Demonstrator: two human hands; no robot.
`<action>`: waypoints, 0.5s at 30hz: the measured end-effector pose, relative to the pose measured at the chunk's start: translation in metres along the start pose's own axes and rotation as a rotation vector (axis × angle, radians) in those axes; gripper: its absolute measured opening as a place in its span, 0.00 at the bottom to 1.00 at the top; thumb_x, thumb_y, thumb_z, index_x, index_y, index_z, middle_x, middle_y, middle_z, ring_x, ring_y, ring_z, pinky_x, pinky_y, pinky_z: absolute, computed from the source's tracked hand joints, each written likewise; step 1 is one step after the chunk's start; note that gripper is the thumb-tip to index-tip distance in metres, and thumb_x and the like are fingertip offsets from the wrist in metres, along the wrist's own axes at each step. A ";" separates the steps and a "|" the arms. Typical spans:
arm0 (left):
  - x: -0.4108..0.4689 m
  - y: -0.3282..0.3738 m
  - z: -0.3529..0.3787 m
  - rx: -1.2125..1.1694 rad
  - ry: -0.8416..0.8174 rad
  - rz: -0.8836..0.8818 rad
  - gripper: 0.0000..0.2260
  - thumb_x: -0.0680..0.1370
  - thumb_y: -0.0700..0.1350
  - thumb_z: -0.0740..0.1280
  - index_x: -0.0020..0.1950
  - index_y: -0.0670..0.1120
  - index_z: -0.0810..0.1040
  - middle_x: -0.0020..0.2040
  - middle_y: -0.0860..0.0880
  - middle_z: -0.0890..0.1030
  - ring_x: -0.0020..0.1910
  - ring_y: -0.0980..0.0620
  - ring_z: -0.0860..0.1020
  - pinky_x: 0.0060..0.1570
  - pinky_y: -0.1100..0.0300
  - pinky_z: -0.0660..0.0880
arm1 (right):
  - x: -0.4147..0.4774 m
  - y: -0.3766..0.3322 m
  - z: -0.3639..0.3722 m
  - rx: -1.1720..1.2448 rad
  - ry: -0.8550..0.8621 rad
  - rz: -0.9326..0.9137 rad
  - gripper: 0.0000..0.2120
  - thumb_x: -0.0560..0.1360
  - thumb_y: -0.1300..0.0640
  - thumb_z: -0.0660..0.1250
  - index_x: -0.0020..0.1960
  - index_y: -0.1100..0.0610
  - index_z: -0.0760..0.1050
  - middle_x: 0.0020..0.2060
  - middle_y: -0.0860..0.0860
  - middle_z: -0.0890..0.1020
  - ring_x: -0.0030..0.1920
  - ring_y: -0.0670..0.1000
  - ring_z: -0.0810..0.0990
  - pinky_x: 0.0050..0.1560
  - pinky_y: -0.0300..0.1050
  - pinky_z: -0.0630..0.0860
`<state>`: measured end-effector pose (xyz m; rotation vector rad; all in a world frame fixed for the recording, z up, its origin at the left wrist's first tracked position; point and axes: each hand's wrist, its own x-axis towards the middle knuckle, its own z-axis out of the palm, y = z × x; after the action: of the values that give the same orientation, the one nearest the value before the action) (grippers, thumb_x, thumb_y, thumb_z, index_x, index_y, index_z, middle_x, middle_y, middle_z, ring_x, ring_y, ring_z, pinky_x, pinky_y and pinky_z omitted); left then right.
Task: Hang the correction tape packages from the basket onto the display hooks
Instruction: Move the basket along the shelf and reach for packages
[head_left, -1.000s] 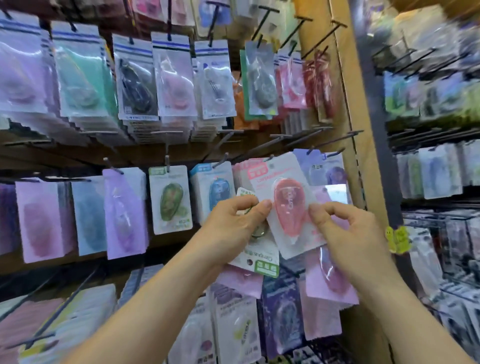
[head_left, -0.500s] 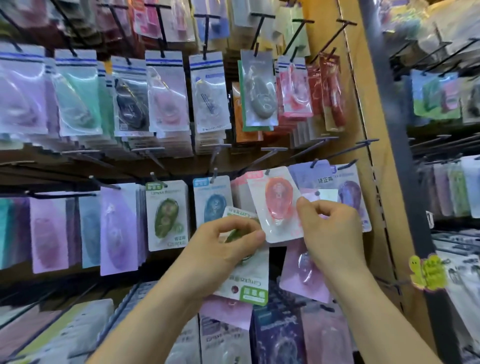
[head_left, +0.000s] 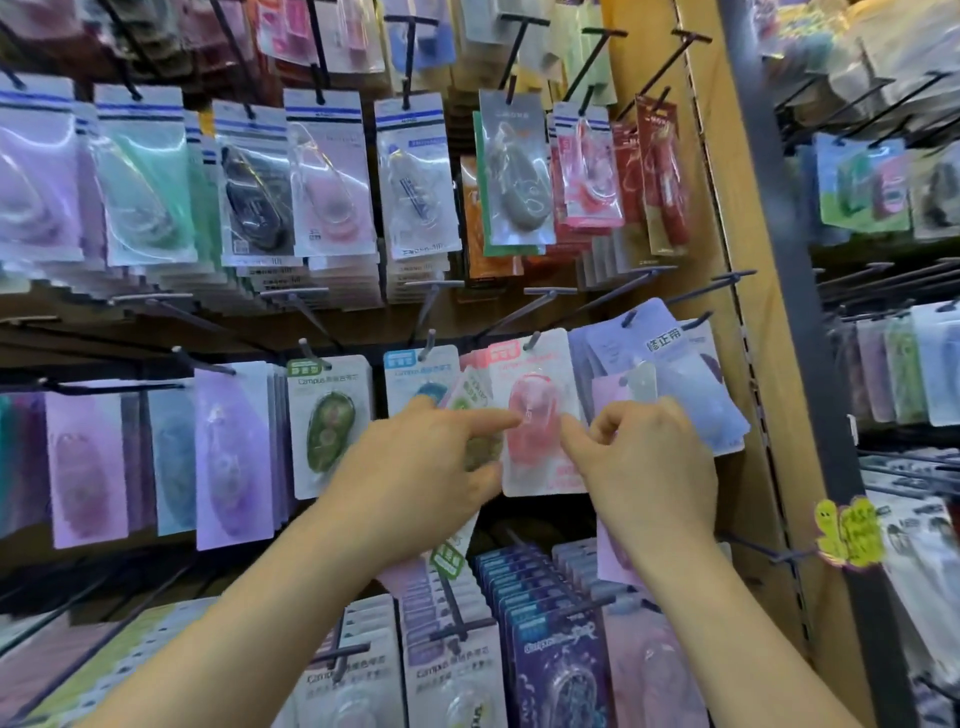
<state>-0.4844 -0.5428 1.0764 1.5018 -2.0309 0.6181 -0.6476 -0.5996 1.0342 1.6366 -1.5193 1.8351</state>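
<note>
At mid-rack, head view: the pink package (head_left: 535, 415) appears threaded on its hook (head_left: 533, 340); it should be kept level and slid fully back before release. Its right edge is pinched by the right hand (head_left: 644, 467), fingers curled. A green package (head_left: 467, 396) is gripped by the left hand (head_left: 415, 467), forefinger extended onto the pink package.

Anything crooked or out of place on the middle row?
Yes. The white card package with a green label gripped in the left hand is slanted and upside down, label at the bottom, off any hook. The lilac packages on the right-hand hook hang tilted.
</note>
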 end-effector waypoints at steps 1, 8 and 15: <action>0.004 0.003 -0.002 0.083 -0.019 -0.005 0.22 0.78 0.56 0.60 0.70 0.74 0.61 0.45 0.55 0.68 0.46 0.52 0.72 0.51 0.54 0.74 | -0.002 -0.002 -0.003 -0.037 -0.013 -0.006 0.19 0.75 0.40 0.65 0.32 0.51 0.68 0.42 0.53 0.74 0.38 0.53 0.71 0.31 0.43 0.59; 0.017 0.011 -0.003 0.280 -0.072 -0.003 0.23 0.79 0.58 0.57 0.72 0.73 0.55 0.49 0.50 0.65 0.45 0.47 0.68 0.43 0.54 0.71 | -0.028 0.007 -0.027 -0.015 0.092 -0.225 0.12 0.71 0.55 0.71 0.35 0.49 0.68 0.41 0.50 0.65 0.29 0.49 0.68 0.27 0.38 0.59; -0.003 -0.011 -0.008 -0.052 0.019 -0.047 0.22 0.77 0.57 0.64 0.69 0.72 0.65 0.61 0.56 0.77 0.53 0.52 0.77 0.50 0.57 0.75 | -0.013 0.016 -0.015 0.386 -0.156 -0.287 0.17 0.72 0.58 0.72 0.49 0.39 0.69 0.48 0.49 0.72 0.48 0.42 0.71 0.49 0.25 0.67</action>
<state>-0.4724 -0.5389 1.0809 1.5036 -1.9763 0.5545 -0.6635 -0.5883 1.0176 2.0863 -0.9511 1.9583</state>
